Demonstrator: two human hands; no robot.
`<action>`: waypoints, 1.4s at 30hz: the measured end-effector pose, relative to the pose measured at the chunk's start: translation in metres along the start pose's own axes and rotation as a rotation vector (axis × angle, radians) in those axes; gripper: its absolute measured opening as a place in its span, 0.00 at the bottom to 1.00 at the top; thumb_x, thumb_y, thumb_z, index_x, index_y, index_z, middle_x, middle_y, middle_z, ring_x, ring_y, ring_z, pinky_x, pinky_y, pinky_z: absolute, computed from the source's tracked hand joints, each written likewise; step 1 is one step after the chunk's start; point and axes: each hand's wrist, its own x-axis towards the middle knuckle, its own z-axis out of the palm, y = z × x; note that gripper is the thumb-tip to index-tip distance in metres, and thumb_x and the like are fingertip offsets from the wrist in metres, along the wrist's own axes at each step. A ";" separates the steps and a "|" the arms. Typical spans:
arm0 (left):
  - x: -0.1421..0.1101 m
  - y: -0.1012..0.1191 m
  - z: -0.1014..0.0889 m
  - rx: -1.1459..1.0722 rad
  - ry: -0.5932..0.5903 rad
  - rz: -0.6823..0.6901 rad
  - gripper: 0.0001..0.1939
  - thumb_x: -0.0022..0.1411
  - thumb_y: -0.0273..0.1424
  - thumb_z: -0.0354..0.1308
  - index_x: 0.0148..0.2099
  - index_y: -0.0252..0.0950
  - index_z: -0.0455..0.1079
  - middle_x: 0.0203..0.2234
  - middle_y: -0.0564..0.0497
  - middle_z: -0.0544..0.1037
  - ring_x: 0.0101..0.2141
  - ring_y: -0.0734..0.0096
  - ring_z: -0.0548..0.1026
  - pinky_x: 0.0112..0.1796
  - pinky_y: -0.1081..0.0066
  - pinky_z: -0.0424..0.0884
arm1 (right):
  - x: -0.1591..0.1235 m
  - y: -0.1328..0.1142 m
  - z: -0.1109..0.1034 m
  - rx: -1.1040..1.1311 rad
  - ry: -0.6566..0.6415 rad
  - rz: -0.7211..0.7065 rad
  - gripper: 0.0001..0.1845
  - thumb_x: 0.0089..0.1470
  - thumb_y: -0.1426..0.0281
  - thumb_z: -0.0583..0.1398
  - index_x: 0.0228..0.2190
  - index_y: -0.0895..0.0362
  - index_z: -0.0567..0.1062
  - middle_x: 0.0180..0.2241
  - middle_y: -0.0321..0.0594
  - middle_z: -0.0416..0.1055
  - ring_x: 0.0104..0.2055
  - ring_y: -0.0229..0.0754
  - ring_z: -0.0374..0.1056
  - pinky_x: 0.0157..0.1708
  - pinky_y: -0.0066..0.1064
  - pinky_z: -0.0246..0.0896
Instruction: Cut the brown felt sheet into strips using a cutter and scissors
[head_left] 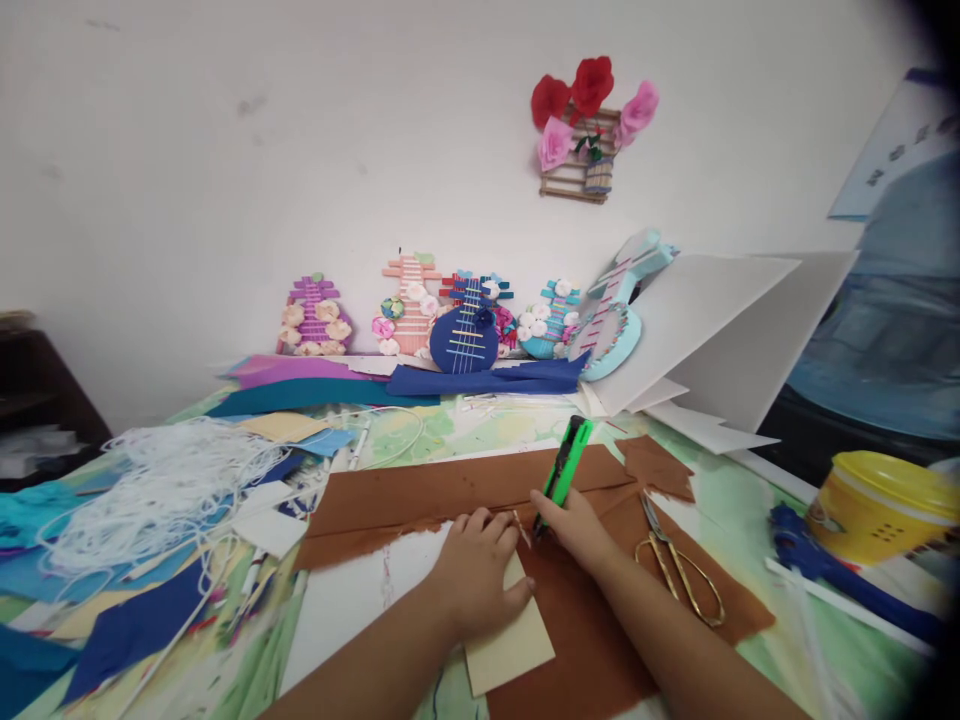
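Note:
My left hand [480, 575] lies flat, palm down, over a cream rectangle of card [514, 650] and the edge of the brown sheet beyond it. My right hand [574, 530] is closed round a green and black marker [564, 465], held tilted with its lower end down near the brown sheet [585, 640]. Whether the tip touches the sheet is hard to tell. Under my left forearm is a white board [337, 625]. Gold-handled scissors [679, 565] rest on the brown sheet, right of my right hand.
A tangle of white cord [172, 490] and blue scraps [139, 620] cover the left side. Decorated lute-shaped models [465, 335] stand along the wall. White boards [720, 320] lean at right, near a yellow tub [885, 505] and a blue glue gun [847, 575].

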 end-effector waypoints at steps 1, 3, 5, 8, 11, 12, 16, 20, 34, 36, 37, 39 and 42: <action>0.000 0.000 -0.001 0.002 0.004 0.002 0.26 0.54 0.45 0.46 0.52 0.38 0.58 0.50 0.49 0.61 0.48 0.54 0.56 0.45 0.57 0.52 | -0.001 0.000 0.000 0.003 0.001 -0.005 0.15 0.43 0.59 0.51 0.16 0.57 0.57 0.16 0.33 0.56 0.20 0.34 0.55 0.20 0.25 0.51; -0.001 0.000 -0.002 0.007 0.010 0.005 0.26 0.54 0.45 0.46 0.52 0.38 0.58 0.50 0.49 0.61 0.47 0.55 0.56 0.45 0.58 0.53 | -0.002 0.001 0.000 0.010 -0.011 -0.027 0.15 0.43 0.59 0.53 0.17 0.57 0.58 0.16 0.33 0.57 0.20 0.35 0.55 0.20 0.25 0.50; -0.001 0.001 -0.004 0.011 0.013 0.008 0.26 0.54 0.44 0.47 0.53 0.38 0.57 0.50 0.49 0.62 0.47 0.56 0.57 0.45 0.58 0.53 | -0.002 0.001 0.002 0.014 -0.025 -0.052 0.15 0.42 0.59 0.54 0.17 0.57 0.60 0.16 0.33 0.58 0.20 0.35 0.56 0.19 0.25 0.50; -0.001 0.003 -0.006 0.010 0.021 0.013 0.25 0.54 0.43 0.48 0.52 0.38 0.59 0.49 0.50 0.63 0.46 0.57 0.58 0.45 0.59 0.53 | -0.003 0.004 0.004 0.010 -0.026 -0.088 0.15 0.43 0.58 0.54 0.17 0.57 0.61 0.16 0.34 0.59 0.20 0.34 0.56 0.19 0.24 0.50; 0.000 0.004 -0.006 0.008 0.028 0.010 0.23 0.53 0.41 0.49 0.50 0.38 0.60 0.48 0.49 0.64 0.46 0.57 0.58 0.44 0.60 0.54 | -0.002 0.006 0.005 0.000 -0.010 -0.095 0.16 0.44 0.58 0.53 0.17 0.57 0.60 0.16 0.34 0.59 0.20 0.34 0.56 0.19 0.24 0.50; 0.000 0.004 -0.005 0.009 0.028 0.004 0.23 0.53 0.41 0.49 0.50 0.37 0.60 0.48 0.49 0.64 0.46 0.57 0.58 0.45 0.59 0.54 | -0.002 0.006 0.005 -0.002 -0.006 -0.093 0.16 0.44 0.58 0.53 0.17 0.57 0.60 0.16 0.33 0.59 0.20 0.34 0.56 0.19 0.24 0.50; 0.001 0.004 -0.004 0.013 0.024 -0.015 0.25 0.53 0.41 0.49 0.52 0.37 0.59 0.49 0.49 0.63 0.47 0.55 0.57 0.46 0.58 0.52 | 0.000 0.006 0.005 -0.010 -0.025 -0.122 0.16 0.45 0.59 0.52 0.17 0.57 0.60 0.16 0.33 0.58 0.20 0.34 0.55 0.19 0.24 0.49; 0.000 0.004 -0.007 0.007 0.003 0.007 0.23 0.53 0.40 0.50 0.50 0.40 0.60 0.49 0.49 0.63 0.46 0.57 0.58 0.45 0.59 0.53 | 0.000 0.007 0.005 0.004 -0.051 -0.135 0.16 0.45 0.59 0.52 0.18 0.57 0.60 0.16 0.32 0.57 0.20 0.34 0.54 0.19 0.24 0.49; 0.003 0.008 -0.013 0.018 -0.062 0.021 0.20 0.51 0.37 0.53 0.48 0.41 0.61 0.45 0.50 0.64 0.43 0.59 0.59 0.43 0.62 0.56 | -0.005 0.006 0.004 0.130 -0.189 -0.156 0.13 0.41 0.62 0.58 0.20 0.59 0.63 0.18 0.32 0.62 0.20 0.32 0.55 0.19 0.22 0.50; 0.002 0.008 -0.013 0.019 -0.063 0.025 0.19 0.51 0.37 0.52 0.47 0.41 0.61 0.44 0.50 0.64 0.43 0.59 0.59 0.43 0.62 0.56 | -0.005 0.006 0.003 0.149 -0.191 -0.142 0.13 0.40 0.62 0.58 0.20 0.58 0.63 0.18 0.32 0.63 0.20 0.32 0.56 0.19 0.22 0.50; 0.002 0.008 -0.013 0.020 -0.062 0.027 0.19 0.52 0.37 0.52 0.48 0.41 0.60 0.45 0.49 0.64 0.43 0.59 0.59 0.43 0.62 0.56 | -0.005 0.006 0.002 0.157 -0.187 -0.133 0.13 0.40 0.62 0.59 0.20 0.58 0.63 0.18 0.32 0.63 0.20 0.32 0.56 0.19 0.21 0.50; 0.002 0.008 -0.013 0.022 -0.062 0.032 0.20 0.52 0.36 0.52 0.48 0.41 0.60 0.45 0.49 0.64 0.44 0.58 0.58 0.44 0.61 0.55 | -0.004 0.006 0.002 0.171 -0.186 -0.122 0.14 0.38 0.62 0.60 0.20 0.58 0.63 0.18 0.32 0.62 0.21 0.32 0.55 0.19 0.21 0.50; 0.002 0.007 -0.013 0.031 -0.071 0.042 0.19 0.52 0.34 0.51 0.48 0.42 0.61 0.47 0.50 0.63 0.45 0.58 0.57 0.44 0.60 0.55 | -0.002 0.006 0.001 0.178 -0.160 -0.080 0.15 0.35 0.62 0.62 0.20 0.59 0.64 0.18 0.31 0.62 0.21 0.32 0.55 0.19 0.21 0.50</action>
